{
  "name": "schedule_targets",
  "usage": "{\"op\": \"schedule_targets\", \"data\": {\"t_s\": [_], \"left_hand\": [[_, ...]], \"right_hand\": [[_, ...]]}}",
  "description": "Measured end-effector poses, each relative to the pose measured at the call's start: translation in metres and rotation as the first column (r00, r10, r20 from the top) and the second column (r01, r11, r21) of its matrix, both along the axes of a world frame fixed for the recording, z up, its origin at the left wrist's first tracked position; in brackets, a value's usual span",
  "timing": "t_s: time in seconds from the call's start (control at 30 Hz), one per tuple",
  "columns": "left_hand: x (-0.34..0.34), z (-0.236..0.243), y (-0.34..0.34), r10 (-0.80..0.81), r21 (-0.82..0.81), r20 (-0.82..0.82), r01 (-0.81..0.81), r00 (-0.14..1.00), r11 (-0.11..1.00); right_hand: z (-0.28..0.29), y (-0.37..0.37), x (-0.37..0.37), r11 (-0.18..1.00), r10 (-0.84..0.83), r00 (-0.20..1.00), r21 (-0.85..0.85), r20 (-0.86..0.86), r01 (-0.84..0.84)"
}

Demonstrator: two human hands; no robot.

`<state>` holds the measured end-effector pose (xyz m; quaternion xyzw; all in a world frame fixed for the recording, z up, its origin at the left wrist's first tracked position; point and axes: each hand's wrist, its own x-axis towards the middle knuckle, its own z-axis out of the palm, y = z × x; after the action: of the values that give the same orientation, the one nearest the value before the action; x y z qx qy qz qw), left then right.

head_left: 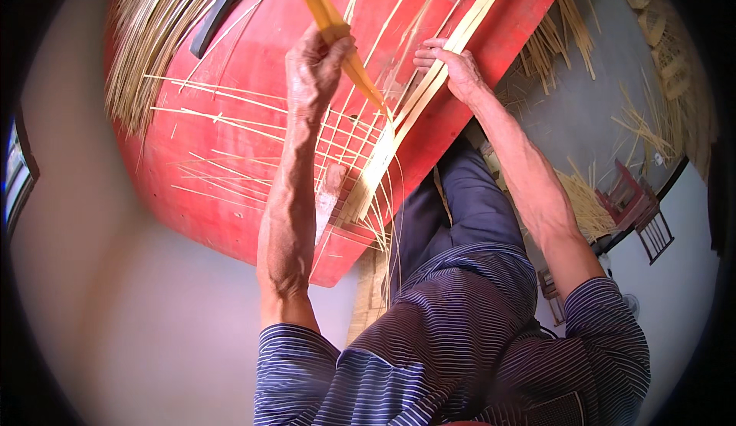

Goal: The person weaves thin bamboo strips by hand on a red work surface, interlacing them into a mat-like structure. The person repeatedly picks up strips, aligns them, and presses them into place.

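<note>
My left hand (316,62) is closed around a long, flat, amber-yellow tapered piece (359,76). Its pointed end reaches down to the edge of a woven lattice of thin pale strips (349,139). My right hand (458,70) grips wide pale bamboo strips (429,81), its fingers showing on their left side. These strips run diagonally from the lattice's near edge up to the top right. A light wooden block-like thing (331,182) lies on the lattice beside my left forearm, which partly hides the weave.
The work lies on a red board (199,211) across my knees. A thick bundle of thin strips (157,43) and a dark curved bar (222,12) lie at its far left. Loose strips (644,131), woven pieces (652,24) and a small dark-red stool (627,200) are on the right.
</note>
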<state>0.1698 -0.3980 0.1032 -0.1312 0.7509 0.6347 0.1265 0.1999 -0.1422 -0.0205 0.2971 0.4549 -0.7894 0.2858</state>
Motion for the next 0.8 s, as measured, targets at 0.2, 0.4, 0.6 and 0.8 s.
{"op": "schedule_targets", "data": {"t_s": [0.2,0.4,0.6,0.8], "left_hand": [[0.018,-0.005,-0.029,0.211,0.058,-0.006,-0.210,0.977,0.976],[0.053,-0.033,-0.065,0.580,0.064,0.000,-0.578,0.815,0.813],[0.080,-0.066,-0.092,0.645,0.233,0.212,-0.679,0.734,0.696],[0.063,-0.032,-0.043,0.546,-0.557,-0.056,-0.480,0.836,0.678]], "right_hand": [[0.001,-0.002,-0.002,1.000,0.010,1.000,0.005,0.010,-0.010],[0.006,-0.003,0.000,0.997,-0.052,0.999,0.056,0.001,0.051],[0.008,-0.023,0.021,0.977,-0.123,0.989,0.182,0.082,0.106],[0.007,-0.027,0.037,0.987,-0.096,0.981,0.143,0.168,0.072]]}}
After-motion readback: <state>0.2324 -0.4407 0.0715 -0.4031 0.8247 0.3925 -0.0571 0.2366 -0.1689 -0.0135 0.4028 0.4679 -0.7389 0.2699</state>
